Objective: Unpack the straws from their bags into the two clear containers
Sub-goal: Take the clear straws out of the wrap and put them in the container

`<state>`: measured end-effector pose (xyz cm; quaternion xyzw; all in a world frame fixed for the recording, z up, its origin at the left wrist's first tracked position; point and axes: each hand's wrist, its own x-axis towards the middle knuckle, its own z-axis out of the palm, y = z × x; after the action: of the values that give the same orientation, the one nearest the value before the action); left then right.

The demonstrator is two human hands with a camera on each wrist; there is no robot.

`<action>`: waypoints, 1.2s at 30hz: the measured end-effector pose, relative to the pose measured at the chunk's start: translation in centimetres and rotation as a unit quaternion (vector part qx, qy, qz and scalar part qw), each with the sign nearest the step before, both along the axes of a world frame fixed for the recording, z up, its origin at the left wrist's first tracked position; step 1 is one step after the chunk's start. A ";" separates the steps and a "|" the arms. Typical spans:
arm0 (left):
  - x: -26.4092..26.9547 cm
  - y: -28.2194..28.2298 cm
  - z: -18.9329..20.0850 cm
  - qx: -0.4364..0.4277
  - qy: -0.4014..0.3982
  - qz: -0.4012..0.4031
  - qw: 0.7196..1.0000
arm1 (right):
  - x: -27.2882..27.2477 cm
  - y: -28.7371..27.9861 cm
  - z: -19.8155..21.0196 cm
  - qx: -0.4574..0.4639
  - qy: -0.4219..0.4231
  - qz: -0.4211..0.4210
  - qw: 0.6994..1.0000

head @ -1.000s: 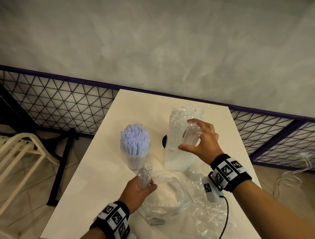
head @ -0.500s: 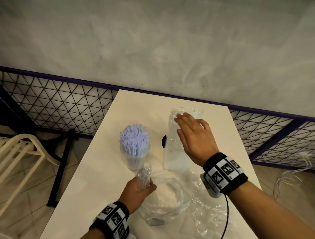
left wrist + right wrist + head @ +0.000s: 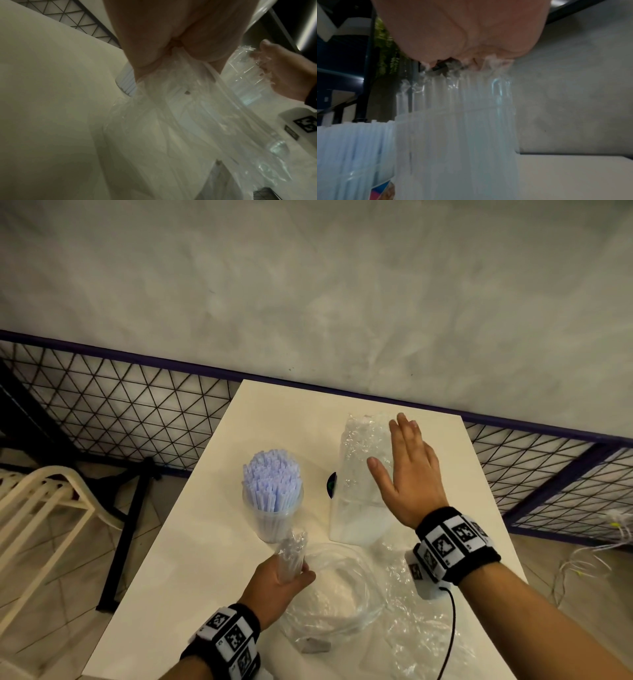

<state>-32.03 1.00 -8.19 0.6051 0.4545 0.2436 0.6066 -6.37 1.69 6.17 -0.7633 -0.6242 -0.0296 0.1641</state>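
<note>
Round container: stands left of centre on the white table, packed upright with pale blue straws whose tips rise above its rim; judged as the finished half of the task.
Left hand: near the front edge, fingers curled round a small bundle of wrapped straws held upright, just in front of the round container; these are judged not yet placed.
Straw bag: clear plastic, lying open and slack on the table between the two hands; the left wrist view shows film hanging below the fist, and whether straws remain inside cannot be told.
Loose wrapping: crumpled clear film on the table at front right, under the right forearm.
Tall container: clear and box-shaped, right of centre, filled with clear-wrapped straws standing well above its rim.
Right hand: flat, fingers straight and together, thumb spread, palm laid on the wrapped tips as if tamping them level; the right wrist view shows the palm touching the tips.
Remaining work: judged as adding the left hand's bundle and clearing the bag.
</note>
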 end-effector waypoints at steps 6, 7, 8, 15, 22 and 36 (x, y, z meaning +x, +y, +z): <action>-0.1 0.1 0.0 -0.008 0.000 0.006 1.000 | 0.5 0.7 -1.3 -0.091 0.004 -0.013 0.996; -0.1 0.1 0.1 -0.007 0.000 0.007 1.000 | 0.5 0.8 -0.8 -0.093 0.003 -0.012 0.996; 0.0 0.0 0.1 -0.008 0.000 0.009 1.000 | 0.4 1.0 -0.3 -0.083 0.001 -0.015 0.996; 0.3 0.1 0.2 0.001 0.000 0.001 1.000 | -1.4 4.7 0.7 -0.145 -0.018 -0.044 0.988; 0.4 -0.1 0.3 0.005 -0.005 0.012 1.000 | -1.1 4.7 0.3 -0.204 -0.031 -0.031 0.978; 0.4 0.4 2.5 -0.026 -0.069 -0.004 0.997 | -0.3 4.5 3.2 -0.087 0.035 -0.008 0.996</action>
<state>-31.65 1.41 -5.71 0.5728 0.4152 0.2699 0.6532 -6.63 6.20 9.35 -0.7804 -0.6119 0.0500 0.1184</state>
